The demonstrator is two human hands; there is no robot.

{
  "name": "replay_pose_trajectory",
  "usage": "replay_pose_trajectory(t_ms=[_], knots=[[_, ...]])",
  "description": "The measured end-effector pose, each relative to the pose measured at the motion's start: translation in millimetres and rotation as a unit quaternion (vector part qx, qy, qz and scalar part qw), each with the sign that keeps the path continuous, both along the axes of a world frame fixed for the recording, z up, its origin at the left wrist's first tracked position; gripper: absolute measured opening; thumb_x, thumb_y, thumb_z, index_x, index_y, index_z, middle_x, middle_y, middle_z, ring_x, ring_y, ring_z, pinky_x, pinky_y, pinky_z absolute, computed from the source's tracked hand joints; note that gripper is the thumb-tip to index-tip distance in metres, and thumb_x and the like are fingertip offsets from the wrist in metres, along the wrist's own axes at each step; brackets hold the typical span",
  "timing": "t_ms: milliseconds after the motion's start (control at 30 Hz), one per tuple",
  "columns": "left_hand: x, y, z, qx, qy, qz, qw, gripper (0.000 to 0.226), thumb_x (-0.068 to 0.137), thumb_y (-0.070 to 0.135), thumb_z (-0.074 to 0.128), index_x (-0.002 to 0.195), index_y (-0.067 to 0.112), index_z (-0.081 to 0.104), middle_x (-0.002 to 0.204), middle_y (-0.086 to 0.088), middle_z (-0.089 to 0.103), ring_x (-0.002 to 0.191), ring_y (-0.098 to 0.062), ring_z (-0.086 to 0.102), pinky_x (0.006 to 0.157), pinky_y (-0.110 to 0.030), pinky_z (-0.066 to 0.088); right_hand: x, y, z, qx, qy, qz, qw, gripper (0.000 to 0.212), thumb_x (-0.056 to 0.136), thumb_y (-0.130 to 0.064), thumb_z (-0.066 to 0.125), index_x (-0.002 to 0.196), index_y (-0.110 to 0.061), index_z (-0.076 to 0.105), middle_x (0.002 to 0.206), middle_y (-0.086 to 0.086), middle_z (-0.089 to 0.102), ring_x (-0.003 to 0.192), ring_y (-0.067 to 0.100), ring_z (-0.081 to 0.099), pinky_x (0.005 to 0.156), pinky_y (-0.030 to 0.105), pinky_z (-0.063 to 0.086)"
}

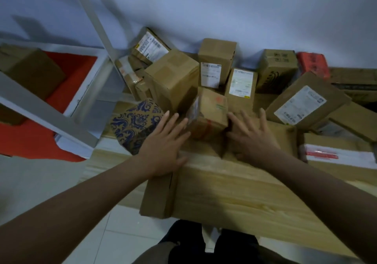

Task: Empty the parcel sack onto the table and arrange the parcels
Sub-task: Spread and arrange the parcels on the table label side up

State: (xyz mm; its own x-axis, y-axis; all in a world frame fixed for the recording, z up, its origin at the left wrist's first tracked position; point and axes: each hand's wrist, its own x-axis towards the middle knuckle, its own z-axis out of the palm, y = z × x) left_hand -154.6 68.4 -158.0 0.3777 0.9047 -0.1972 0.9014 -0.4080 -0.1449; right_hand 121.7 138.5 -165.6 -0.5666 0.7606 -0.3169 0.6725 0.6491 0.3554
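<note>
Several cardboard parcels crowd the far half of the wooden table (234, 192). A small brown box (210, 114) with red tape sits in the middle between my hands. My left hand (165, 145) lies flat with straight fingers just left of it, over a flat brown parcel (159, 194) that hangs over the near table edge. My right hand (253, 135) is spread open on a flat cardboard parcel (283, 135) just right of the small box. A blue patterned box (134, 122) stands left of my left hand. No sack is in view.
Taller labelled boxes (211, 69) stand against the white wall at the back. A red package (313, 63) and slanted labelled parcels (302, 104) lie at the right. A white metal shelf frame (51, 112) with an orange panel stands left. Tiled floor lies below.
</note>
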Motion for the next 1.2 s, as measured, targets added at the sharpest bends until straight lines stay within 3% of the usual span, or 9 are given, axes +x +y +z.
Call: replay_pose_trajectory(t_ms=[167,400,600,733,933,1000,1033,1100,1200], knots=[[5,3,0,0.011,0.017,0.012,1.000,0.074,0.094,0.067,0.018,0.156,0.026,0.013,0.165,-0.006,-0.007,0.149,-0.031,-0.018,0.118,-0.054,-0.016,35,1,0,-0.005,-0.051,-0.117,0.992,0.072,0.095,-0.053,0.045,0.156,-0.037,0.010,0.165,0.010,-0.019,0.151,0.039,-0.014,0.113,0.072,0.000],[3,-24,12,0.119,-0.094,0.060,0.987,0.059,0.092,0.057,0.047,0.137,0.019,0.052,0.155,-0.010,0.036,0.148,-0.030,0.022,0.122,-0.048,0.013,0,-30,13,-0.009,0.117,-0.114,0.987,0.077,0.094,-0.053,0.048,0.157,-0.028,0.012,0.167,0.006,-0.001,0.154,0.030,-0.002,0.122,0.056,0.000],[24,-70,20,0.109,-0.105,0.233,0.961,0.088,0.075,0.076,0.055,0.139,0.017,0.041,0.136,-0.006,0.044,0.126,-0.026,0.040,0.105,-0.040,0.036,10,-53,12,-0.024,0.178,-0.141,0.974,0.075,0.092,-0.053,0.053,0.155,-0.026,0.022,0.166,0.007,0.006,0.153,0.030,0.006,0.122,0.053,0.007],[40,-95,16,-0.007,-0.118,0.405,0.906,0.112,0.069,0.074,0.065,0.148,0.012,0.018,0.143,-0.012,0.035,0.133,-0.031,0.038,0.107,-0.044,0.037,34,-80,15,-0.043,0.209,-0.165,0.963,0.072,0.092,-0.051,0.057,0.152,-0.024,0.029,0.162,0.011,0.016,0.149,0.032,0.016,0.121,0.052,0.013],[42,-121,17,-0.018,-0.360,0.510,0.781,0.071,0.071,0.045,0.081,0.127,0.012,0.051,0.112,-0.005,0.064,0.104,-0.028,0.063,0.088,-0.045,0.055,65,-123,23,-0.102,0.283,-0.216,0.929,0.066,0.095,-0.048,0.056,0.151,-0.023,0.033,0.157,0.012,0.027,0.144,0.033,0.026,0.115,0.048,0.024],[57,-136,24,0.001,-0.406,0.451,0.794,0.071,0.071,0.039,0.083,0.131,0.019,0.051,0.113,0.000,0.063,0.102,-0.023,0.063,0.087,-0.043,0.055,69,-136,28,-0.176,0.370,-0.259,0.875,0.064,0.095,-0.048,0.058,0.150,-0.021,0.038,0.151,0.011,0.040,0.136,0.031,0.042,0.109,0.045,0.037],[66,-145,27,0.015,-0.411,0.409,0.814,0.070,0.071,0.036,0.083,0.131,0.024,0.050,0.112,0.002,0.062,0.100,-0.020,0.062,0.085,-0.040,0.055,70,-141,31,-0.228,0.427,-0.298,0.823,0.062,0.094,-0.049,0.059,0.147,-0.021,0.043,0.146,0.010,0.048,0.128,0.028,0.050,0.105,0.043,0.042],[82,-161,30,0.067,-0.398,0.301,0.864,0.066,0.071,0.028,0.084,0.129,0.028,0.051,0.113,0.003,0.061,0.100,-0.018,0.059,0.081,-0.035,0.052,66,-152,37,-0.348,0.517,-0.402,0.671,0.061,0.092,-0.057,0.056,0.140,-0.020,0.051,0.132,0.008,0.060,0.110,0.024,0.064,0.099,0.044,0.050],[94,-173,29,0.191,-0.276,0.066,0.940,0.058,0.069,0.014,0.081,0.123,0.018,0.059,0.123,0.000,0.063,0.114,-0.024,0.057,0.089,-0.036,0.047,59,-160,44,-0.491,0.565,-0.481,0.456,0.070,0.086,-0.072,0.052,0.125,-0.014,0.058,0.117,0.014,0.069,0.099,0.035,0.071,0.086,0.055,0.057]])
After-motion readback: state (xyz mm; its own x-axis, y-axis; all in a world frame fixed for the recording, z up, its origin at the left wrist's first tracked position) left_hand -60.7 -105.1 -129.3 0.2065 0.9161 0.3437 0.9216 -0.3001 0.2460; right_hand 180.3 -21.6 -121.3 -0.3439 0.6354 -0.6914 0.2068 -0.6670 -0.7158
